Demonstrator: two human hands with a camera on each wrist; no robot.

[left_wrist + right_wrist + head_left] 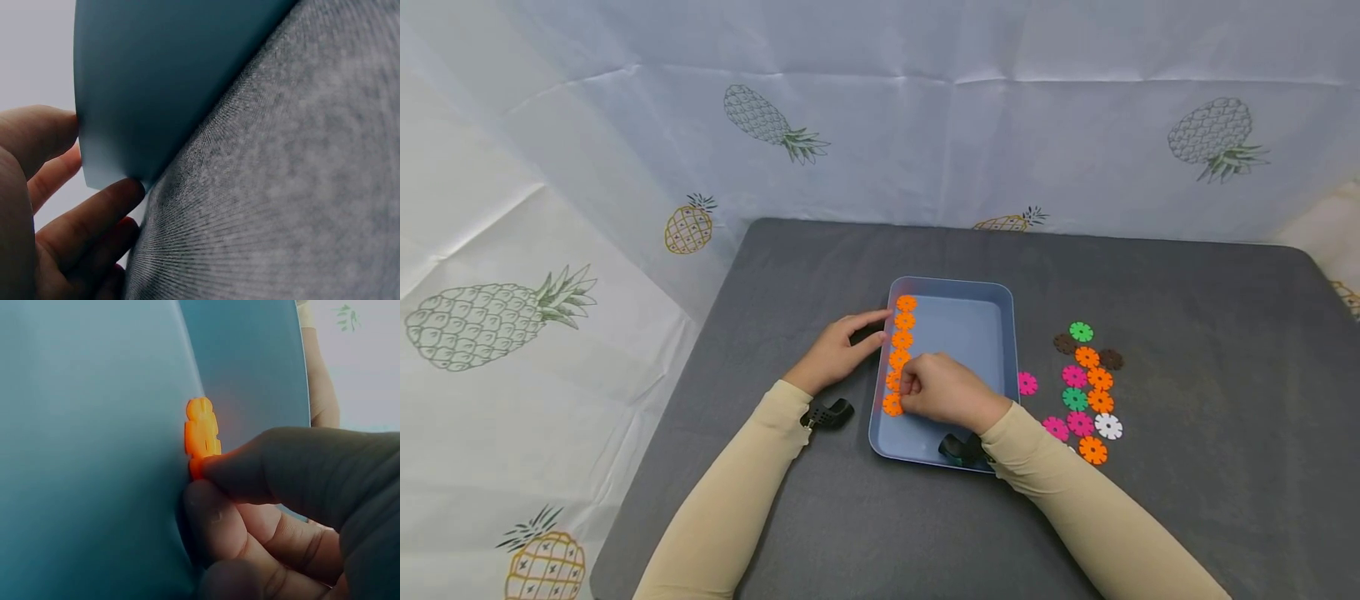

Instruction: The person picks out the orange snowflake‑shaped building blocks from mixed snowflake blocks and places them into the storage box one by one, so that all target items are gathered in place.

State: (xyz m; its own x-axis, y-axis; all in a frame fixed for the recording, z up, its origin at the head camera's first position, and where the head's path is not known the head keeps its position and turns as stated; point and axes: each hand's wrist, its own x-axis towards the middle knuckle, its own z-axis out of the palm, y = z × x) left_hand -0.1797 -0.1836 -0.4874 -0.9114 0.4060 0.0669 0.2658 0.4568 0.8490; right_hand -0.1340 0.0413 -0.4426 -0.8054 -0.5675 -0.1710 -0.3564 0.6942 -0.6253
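Note:
My left hand (841, 350) rests against the outer left side of a blue tray (940, 450), thumb and fingertips right at its rim. The left wrist view has those fingertips against the tray's wall (144, 81). Inside the tray, several orange notched discs (906, 321) form a column along its left wall. Over the lower end of that column, my right hand (951, 392) has its fingers curled, pinching the edge of an orange notched disc (202, 428) between thumb and fingers. The lowest disc (892, 405) shows beside these fingertips. The right hand partly covers the discs just above it.
To the tray's right, loose notched discs lie on the grey table (1210, 400): pink (1074, 377), green (1081, 332), brown (1111, 359), white (1108, 426) and orange (1093, 450). My right sleeve (1075, 492) passes close to the nearest ones. A pineapple-print cloth (880, 150) hangs behind the table.

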